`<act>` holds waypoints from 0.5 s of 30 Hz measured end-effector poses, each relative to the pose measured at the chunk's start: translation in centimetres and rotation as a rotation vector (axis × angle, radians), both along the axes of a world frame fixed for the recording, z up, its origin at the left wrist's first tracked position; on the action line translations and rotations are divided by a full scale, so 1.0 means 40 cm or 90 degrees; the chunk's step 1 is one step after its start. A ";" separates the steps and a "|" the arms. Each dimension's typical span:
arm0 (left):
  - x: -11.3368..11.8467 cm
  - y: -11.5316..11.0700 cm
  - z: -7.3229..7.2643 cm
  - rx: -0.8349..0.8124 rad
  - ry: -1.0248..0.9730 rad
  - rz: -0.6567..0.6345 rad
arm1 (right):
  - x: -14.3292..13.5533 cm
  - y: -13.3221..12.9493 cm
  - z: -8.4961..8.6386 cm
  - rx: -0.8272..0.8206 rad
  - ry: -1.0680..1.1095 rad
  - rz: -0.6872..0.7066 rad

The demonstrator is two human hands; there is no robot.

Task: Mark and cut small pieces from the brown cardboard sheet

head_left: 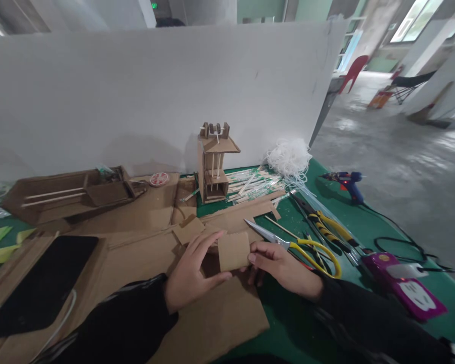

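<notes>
A small square piece of cardboard [234,251] is held up between my two hands, above larger cardboard sheets. My right hand [278,265] pinches its right edge between thumb and fingers. On the other side my left hand [197,268] curves around it, fingertips by the top edge and thumb by the bottom edge. Just behind my left hand lies a folded cardboard scrap [188,230]. Scissors [284,241] with yellow handles rest close to my right hand. A larger cardboard sheet [216,323] spreads below both hands.
A cardboard tower [200,167] stands at the back, beside wooden sticks [246,184] and white string [288,156]. A boat-shaped cardboard model [60,197] and black tablet [41,285] lie left. Pliers [331,227], a glue gun [347,183] and a purple power strip [402,285] are right.
</notes>
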State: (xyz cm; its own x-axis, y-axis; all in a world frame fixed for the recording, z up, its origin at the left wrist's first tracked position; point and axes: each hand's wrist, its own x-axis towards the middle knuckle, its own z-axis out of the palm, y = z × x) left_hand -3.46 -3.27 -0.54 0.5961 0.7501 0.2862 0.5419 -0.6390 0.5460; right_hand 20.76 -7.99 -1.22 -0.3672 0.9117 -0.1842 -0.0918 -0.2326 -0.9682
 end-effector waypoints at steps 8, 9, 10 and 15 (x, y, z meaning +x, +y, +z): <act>0.002 -0.004 0.006 0.000 0.000 0.008 | 0.005 0.012 0.007 0.005 -0.011 -0.060; 0.002 -0.003 0.006 -0.001 -0.005 0.011 | 0.005 0.013 0.008 0.005 -0.013 -0.059; 0.002 -0.001 0.006 0.001 -0.012 0.014 | 0.005 0.013 0.007 0.004 -0.014 -0.056; -0.001 0.009 -0.003 0.066 -0.048 0.011 | 0.004 0.012 0.001 0.002 -0.022 -0.039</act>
